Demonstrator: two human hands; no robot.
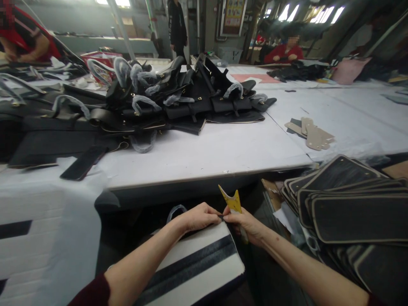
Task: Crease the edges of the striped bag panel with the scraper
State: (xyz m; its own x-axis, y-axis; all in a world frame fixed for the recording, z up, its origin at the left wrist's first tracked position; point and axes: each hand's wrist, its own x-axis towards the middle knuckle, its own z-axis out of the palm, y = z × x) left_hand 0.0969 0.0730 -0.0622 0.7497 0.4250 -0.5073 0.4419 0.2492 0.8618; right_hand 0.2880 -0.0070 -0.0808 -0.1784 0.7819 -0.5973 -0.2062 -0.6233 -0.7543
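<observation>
A white bag panel with a dark stripe [197, 263] lies on my lap below the table edge. My left hand [197, 217] pinches its top edge with closed fingers. My right hand [245, 223] meets it at the same spot and grips a small yellow thread snipper [233, 201], whose blades point up. A plastic-wrapped handle [176, 211] peeks out just behind my left wrist.
A white table [223, 148] carries a heap of black bag parts with wrapped handles [165, 97] and beige cut pieces [314, 134]. A stack of dark edged panels [347, 199] sits at my right. Other people are at far tables.
</observation>
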